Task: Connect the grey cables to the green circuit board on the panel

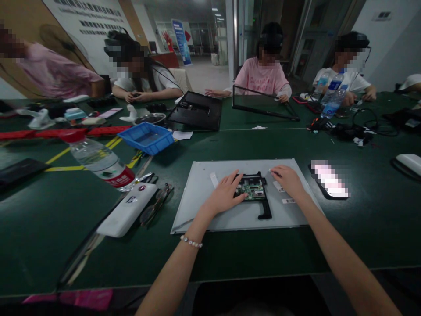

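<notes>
A green circuit board (254, 188) sits in a black plastic frame (265, 210) on a flat silvery panel (197, 193). My left hand (225, 193) rests over the left side of the board and frame, its fingers spread. Just right of the frame, my right hand (289, 180) is closed in a pinch above the panel. A small dark thing shows at its fingertips, too small to name. Pale labels (288, 201) are stuck on the panel below that hand.
A phone (329, 180) lies to the right. On the left are a water bottle (101, 162), a white power bank (128, 210), glasses (156, 205) and a blue bin (148, 137). Across the table, a person holds a thin black bezel (263, 109) beside a black monitor back (197, 112).
</notes>
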